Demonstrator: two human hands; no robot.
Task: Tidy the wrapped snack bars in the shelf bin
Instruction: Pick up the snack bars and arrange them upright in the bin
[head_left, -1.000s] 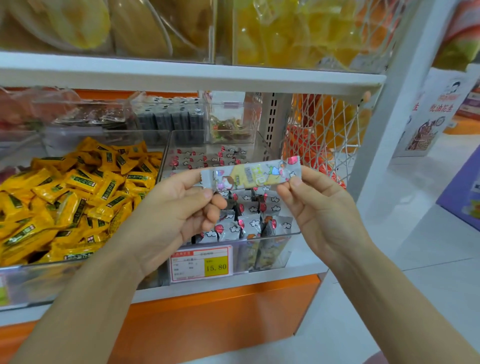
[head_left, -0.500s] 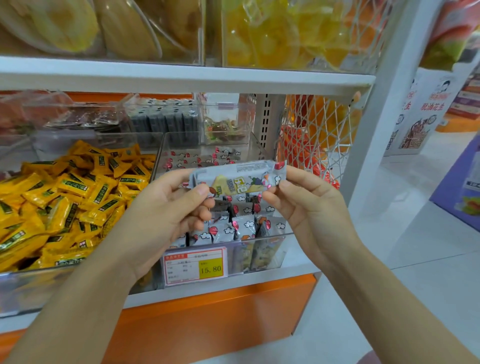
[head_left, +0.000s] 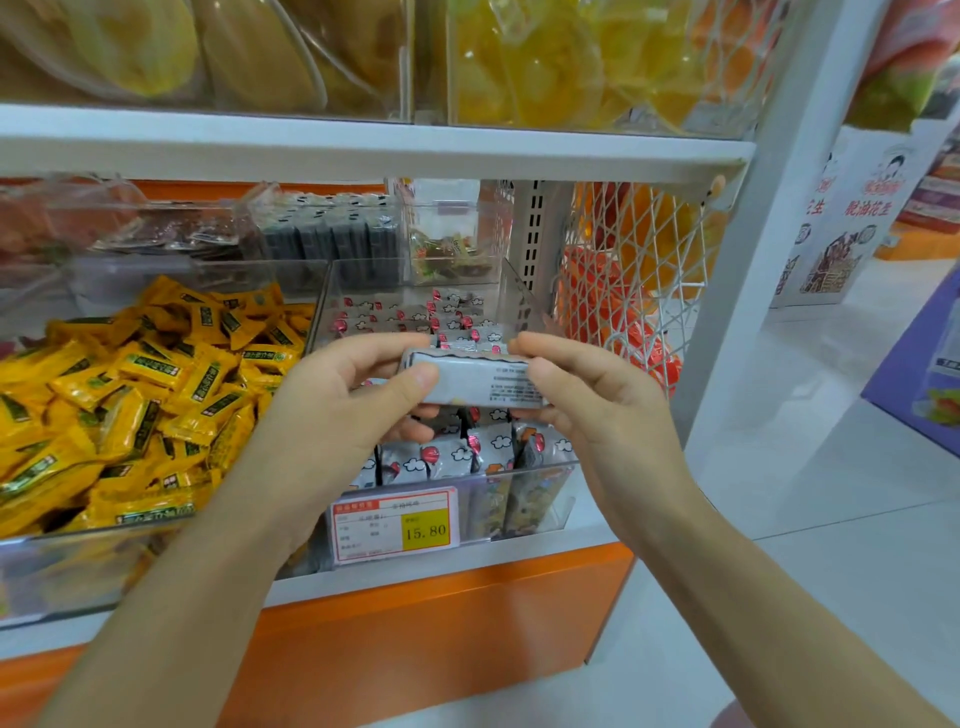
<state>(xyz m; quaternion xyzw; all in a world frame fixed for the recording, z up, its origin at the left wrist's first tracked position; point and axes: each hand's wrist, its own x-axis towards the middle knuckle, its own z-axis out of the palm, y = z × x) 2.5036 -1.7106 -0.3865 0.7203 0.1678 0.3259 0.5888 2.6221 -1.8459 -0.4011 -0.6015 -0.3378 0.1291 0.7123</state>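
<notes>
A wrapped snack bar lies level between my two hands, its grey printed back turned toward me. My left hand pinches its left end and my right hand pinches its right end. The bar hovers just above a clear shelf bin that holds several more grey-wrapped bars with cloud and red-dot print, standing on end in rows. My hands cover the middle of the bin.
A bin of yellow wrapped sweets sits to the left. A price tag reading 15.80 hangs on the bin front. Clear tubs stand behind, a white net of orange goods to the right, a white shelf board overhead.
The bar has been turned over from its colourful front to its grey back and lowered a little toward the bin. Both hands still hold its ends.
</notes>
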